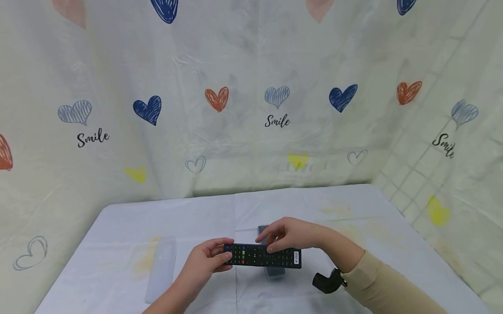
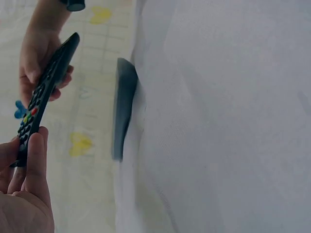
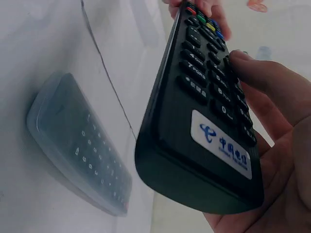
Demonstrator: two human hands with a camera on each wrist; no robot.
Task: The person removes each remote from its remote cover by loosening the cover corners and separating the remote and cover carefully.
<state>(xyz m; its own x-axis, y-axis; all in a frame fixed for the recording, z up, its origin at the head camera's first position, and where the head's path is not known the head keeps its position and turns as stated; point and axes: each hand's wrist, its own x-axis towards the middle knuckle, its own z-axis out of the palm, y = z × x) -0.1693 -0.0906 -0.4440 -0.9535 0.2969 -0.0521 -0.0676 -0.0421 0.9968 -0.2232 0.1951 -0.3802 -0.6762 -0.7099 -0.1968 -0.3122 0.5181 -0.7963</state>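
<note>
A black remote control (image 1: 256, 255) with colored buttons and a white label at its right end is held over the table, its button face towards the head camera. My left hand (image 1: 205, 258) grips its left end, thumb on the button face and fingers behind. At the upper edge, my right hand (image 1: 291, 235) holds it; in the right wrist view the thumb (image 3: 257, 73) lies along the edge and the fingers pass behind the body. Beneath it, a grey remote control in a translucent cover (image 3: 80, 141) lies on the table, partly hidden in the head view.
A flat translucent plastic piece (image 1: 161, 268) lies on the left of the white-covered table (image 1: 203, 216). A black wrist device (image 1: 328, 282) sits at the right sleeve. Behind the table hangs a curtain (image 1: 242, 143) printed with hearts.
</note>
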